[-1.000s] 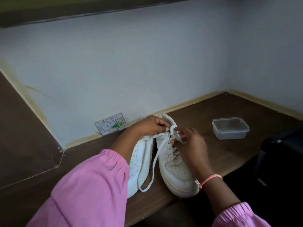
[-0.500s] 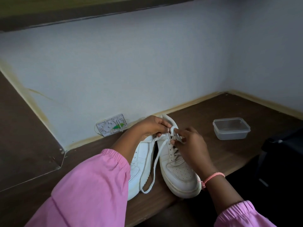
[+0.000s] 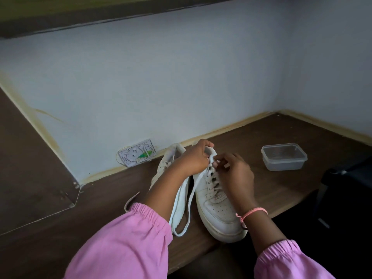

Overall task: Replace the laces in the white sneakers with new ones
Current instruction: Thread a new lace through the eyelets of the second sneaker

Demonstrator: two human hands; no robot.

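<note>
Wall plate [image 3: 137, 153] at 10 o'clock from the shoes, leaning against the wall base, green bit in the middle. Sits on the brown desk [image 3: 96, 200].

Left sneaker [image 3: 177, 190] at centre, mostly hidden behind the left forearm; heel end points to 12 o'clock, toe toward 6. A loose strip of white lace [image 3: 131, 199] shows at 9 o'clock of it, flat on the desk.

Left hand [image 3: 194, 158] at 12 o'clock of the pair, fingers curled over the top of the right sneaker's tongue, gripping it. Pink sleeve [image 3: 124, 240] runs down to 7 o'clock.

New lace [image 3: 191, 200] hangs from the top eyelets down the gap between the two shoes, loops near the toes at 6 o'clock.

Right sneaker [image 3: 216, 204] touching the left one, side by side, upright, toe at 6 o'clock near the desk edge. Laced across most eyelets.

Right hand [image 3: 235, 174] at 1 o'clock of that shoe, thumb and fingertips pinching the lace at the top eyelets, right beside the left hand. Pink bracelet [image 3: 254, 212] on the wrist.

Clear plastic box [image 3: 283, 157] at 3 o'clock, well apart from the shoes, lid on. Can't tell what's inside.

Dark object [image 3: 348, 190] at far right edge, too dim to identify.
</note>
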